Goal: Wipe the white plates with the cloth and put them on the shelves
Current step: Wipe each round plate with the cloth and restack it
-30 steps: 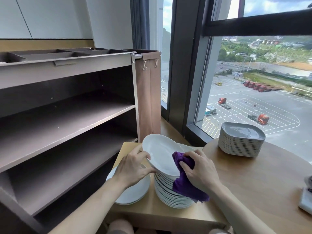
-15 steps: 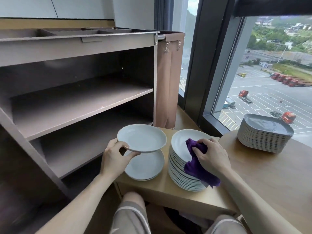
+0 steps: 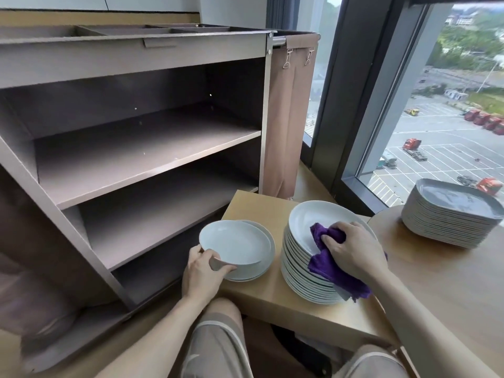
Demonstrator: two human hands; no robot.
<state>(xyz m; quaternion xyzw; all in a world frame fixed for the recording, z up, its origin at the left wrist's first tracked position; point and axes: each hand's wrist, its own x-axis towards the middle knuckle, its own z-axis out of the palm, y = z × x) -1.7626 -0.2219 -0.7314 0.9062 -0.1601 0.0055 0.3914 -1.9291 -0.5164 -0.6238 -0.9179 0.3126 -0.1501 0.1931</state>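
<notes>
My left hand (image 3: pixel 203 271) grips the near rim of a white plate (image 3: pixel 234 241), held level just over a short pile of white plates (image 3: pixel 263 264) on the small wooden table (image 3: pixel 272 298). To the right stands a tall stack of white plates (image 3: pixel 302 279). My right hand (image 3: pixel 351 252) holds a purple cloth (image 3: pixel 327 257) bunched on the top plate of that stack. The brown shelf unit (image 3: pixel 141 156) stands to the left with bare shelves.
A stack of grey squarish plates (image 3: pixel 450 214) sits on the round wooden table (image 3: pixel 450 282) at the right by the window. A brown fabric bag (image 3: pixel 289 118) hangs on the shelf unit's right side. My knees are below the small table.
My left hand has carried the wiped plate off the tall stack to the left and lowered it over the short pile. My right hand stayed on the stack with the cloth.
</notes>
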